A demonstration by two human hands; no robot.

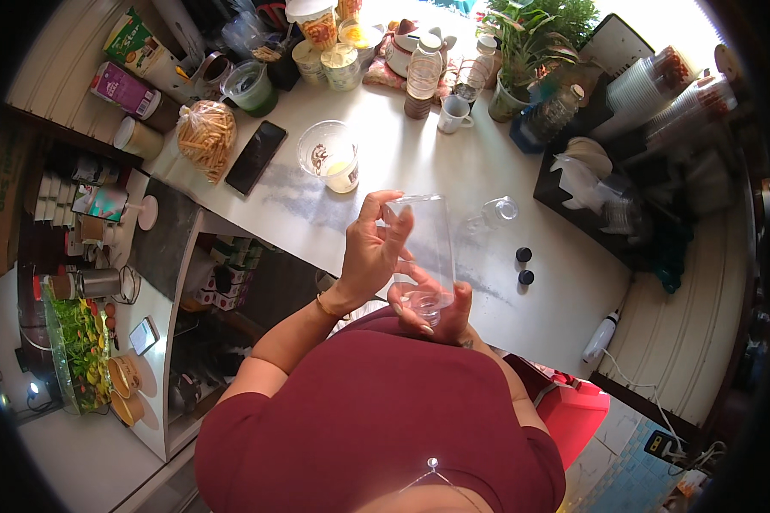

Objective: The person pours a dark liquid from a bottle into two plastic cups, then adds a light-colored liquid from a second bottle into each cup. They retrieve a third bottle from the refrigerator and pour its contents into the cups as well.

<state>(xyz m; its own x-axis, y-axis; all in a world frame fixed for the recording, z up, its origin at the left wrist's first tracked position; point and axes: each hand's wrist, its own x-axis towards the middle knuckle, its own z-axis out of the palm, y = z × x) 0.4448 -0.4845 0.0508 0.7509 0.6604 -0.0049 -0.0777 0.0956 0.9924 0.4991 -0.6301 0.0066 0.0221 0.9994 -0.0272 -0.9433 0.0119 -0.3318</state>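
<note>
A clear plastic bottle (432, 248) is held tilted over the table's near edge. Its flat base points away from me and its uncapped neck toward my body. My left hand (370, 252) grips the base end between thumb and fingers. Around the neck end curl the fingers of my right hand (441, 309). To the right lies another clear bottle (498, 211) on its side. Two black screw caps, a far cap (524, 255) and a near cap (526, 277), rest beyond my right hand. A clear tub (323, 141) stands ahead to the left, beside a white cup (343, 176).
A black phone (257, 157) and a bag of brown sticks (206, 137) lie on the left. Along the back stand filled bottles (423, 73), a white mug (454, 114) and a potted plant (505, 101). A black organiser (565, 201) with cups and lids borders the right.
</note>
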